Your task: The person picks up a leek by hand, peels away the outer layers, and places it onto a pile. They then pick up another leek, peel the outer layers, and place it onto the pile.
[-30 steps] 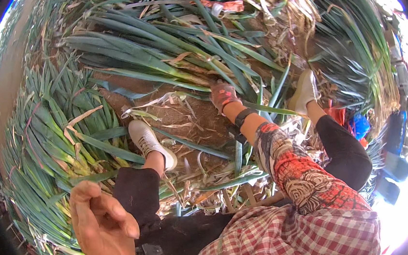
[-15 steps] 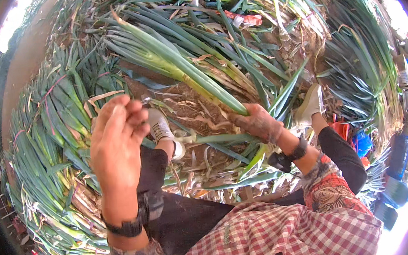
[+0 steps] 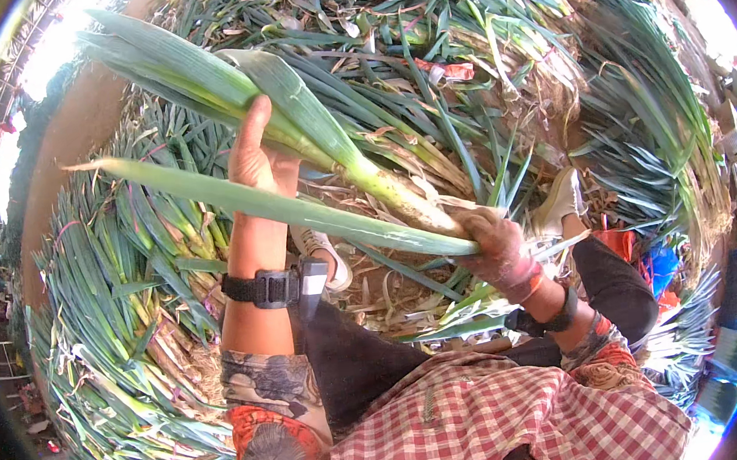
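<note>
Fingers of the right hand (image 3: 495, 252) are closed around the root end of a big green onion (image 3: 326, 150), lifted in front of the checked apron (image 3: 456, 424). The left hand (image 3: 259, 162) sits farther up, thumb against the leaves; the rest is partly hidden, so I can't tell whether it grips. Contact at two points that far apart would, I think, keep the floppy top from drooping. The onion's long axis runs aslant: root end toward the person's right and nearer the body, leaf tips away to the far left. A separate-looking leaf (image 3: 314, 210) also runs out from the right hand, crossing over the left wrist. Dry scraps litter the floor underneath. On the left lie onion bundles (image 3: 85, 294) with pink ties (image 3: 68, 227), presumably bound to stay together; more onions (image 3: 669, 103) lie at far right, near some blue plastic (image 3: 663, 267).
</note>
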Tool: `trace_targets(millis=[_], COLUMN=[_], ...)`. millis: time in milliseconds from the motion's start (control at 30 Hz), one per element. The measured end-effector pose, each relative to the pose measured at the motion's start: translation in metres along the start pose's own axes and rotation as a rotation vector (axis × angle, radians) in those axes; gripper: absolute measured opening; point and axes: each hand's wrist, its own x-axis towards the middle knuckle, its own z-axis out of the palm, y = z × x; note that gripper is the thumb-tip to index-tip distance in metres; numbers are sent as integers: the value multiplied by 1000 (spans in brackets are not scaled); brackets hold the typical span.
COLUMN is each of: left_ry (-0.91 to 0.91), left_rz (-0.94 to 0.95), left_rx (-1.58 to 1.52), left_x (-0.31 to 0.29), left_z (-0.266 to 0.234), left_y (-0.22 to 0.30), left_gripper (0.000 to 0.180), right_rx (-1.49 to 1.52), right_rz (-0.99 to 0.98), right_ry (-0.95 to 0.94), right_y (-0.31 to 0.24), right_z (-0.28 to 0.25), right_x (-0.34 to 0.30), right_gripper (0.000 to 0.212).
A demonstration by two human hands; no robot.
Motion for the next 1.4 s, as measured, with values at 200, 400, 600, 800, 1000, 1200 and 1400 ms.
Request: trace_targets(millis=[200, 400, 600, 800, 1000, 1200, 1400], left_ry=[79, 266, 385, 323, 265, 29, -17], left_rz=[160, 323, 492, 626, 584, 331, 119], left_rx=[84, 93, 156, 125, 155, 39, 11], left_x=[12, 16, 16, 16, 24, 14, 1], left_z=[-2, -4, -20, -8, -8, 12, 21], left_y=[-10, -6, 29, 46, 32, 10, -4], left_gripper=[45, 45, 39, 49, 56, 43, 34], right_rx=[486, 258, 325, -438, -166, 93, 366], right_rz=[-69, 51, 123, 880, 142, 282, 414], right_ry=[212, 136, 88, -687, 86, 101, 197], right_y=[-55, -71, -42, 120, 15, -15, -39], right_z=[19, 42, 56, 46, 24, 49, 49], right_x=[87, 133, 52, -97, 4, 23, 18], right_gripper=[41, 28, 29, 54, 63, 47, 36])
